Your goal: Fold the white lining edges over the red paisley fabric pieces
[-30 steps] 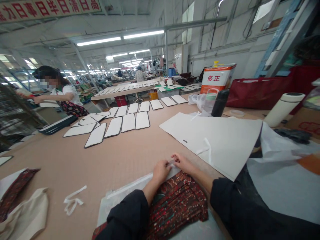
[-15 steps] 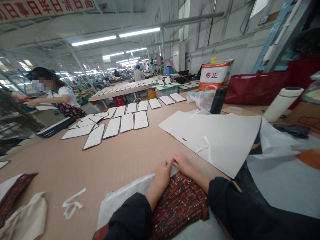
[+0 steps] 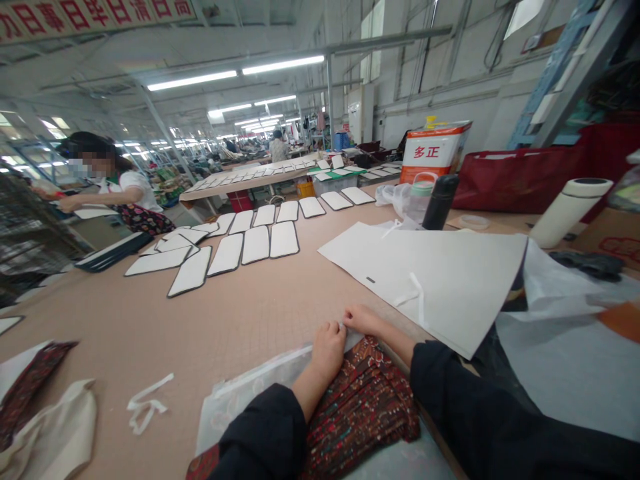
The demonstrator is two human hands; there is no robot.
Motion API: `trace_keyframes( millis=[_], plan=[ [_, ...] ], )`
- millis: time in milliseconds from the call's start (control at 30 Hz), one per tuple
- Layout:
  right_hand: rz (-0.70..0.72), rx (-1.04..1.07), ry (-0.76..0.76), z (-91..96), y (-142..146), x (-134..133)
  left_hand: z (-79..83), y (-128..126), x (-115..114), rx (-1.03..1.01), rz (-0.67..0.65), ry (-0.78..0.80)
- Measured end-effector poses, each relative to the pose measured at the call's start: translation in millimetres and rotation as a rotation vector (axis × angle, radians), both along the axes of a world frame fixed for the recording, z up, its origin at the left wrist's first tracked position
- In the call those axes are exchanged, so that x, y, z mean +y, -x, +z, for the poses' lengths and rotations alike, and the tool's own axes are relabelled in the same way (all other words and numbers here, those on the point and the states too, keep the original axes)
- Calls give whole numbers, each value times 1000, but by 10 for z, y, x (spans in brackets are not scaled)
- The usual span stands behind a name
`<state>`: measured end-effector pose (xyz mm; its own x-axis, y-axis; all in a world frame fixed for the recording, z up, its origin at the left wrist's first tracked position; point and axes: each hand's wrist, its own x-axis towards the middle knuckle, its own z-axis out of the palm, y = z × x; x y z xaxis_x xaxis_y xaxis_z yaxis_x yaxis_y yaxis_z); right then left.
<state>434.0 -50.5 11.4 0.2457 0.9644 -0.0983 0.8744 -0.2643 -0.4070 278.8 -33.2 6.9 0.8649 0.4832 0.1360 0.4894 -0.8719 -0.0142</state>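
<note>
Just below the middle of the view, my left hand (image 3: 329, 348) is closed, its curled fingertips meeting those of my right hand (image 3: 361, 320). The right hand is also closed, in a pinch; what the fingers of both grip is too small and hidden to name. Under my wrists lies a stack of folded dark red patterned fabric (image 3: 363, 407), with a whitish corner showing between the hands. A translucent plastic sheet or bag (image 3: 220, 400) is spread beneath the fabric, on the brown table (image 3: 240, 320).
White panels with dark edging (image 3: 256, 245) lie in rows ahead. A large pale sheet (image 3: 450, 273) covers the right side, near a black bottle (image 3: 440, 201) and a white flask (image 3: 570, 212). White strips (image 3: 145, 403) and beige cloth (image 3: 60, 427) lie left. A co-worker (image 3: 120, 190) stands far left.
My right hand and forearm have shifted slightly, the wrist lying a little lower. My left hand stays almost in place, still closed. The whole view has moved slightly.
</note>
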Motion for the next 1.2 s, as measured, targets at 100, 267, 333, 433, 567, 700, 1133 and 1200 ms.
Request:
trace_keyframes(
  millis=[100,267,333,433,567,700,1133,1200],
  plan=[
    [7,-23,9,6,12,-1,32,1,-9,36,-6,10],
    [25,-27,27,5,10,19,36,-2,-2,54,-13,-2],
    [25,-17,35,5,-5,45,21,1,4,55,-18,-14],
    [18,5,52,0,-29,93,-3,6,8,52,-23,-29],
    [5,23,57,-25,-42,134,-22,9,4,31,-24,-32],
    [-18,34,18,-34,-39,133,-21,13,5,15,-18,-21],
    [175,71,-223,-112,142,-280,26,83,129,-132,235,331],
    [207,40,-218,-68,160,-303,40,124,132,-98,193,288]
  ],
)
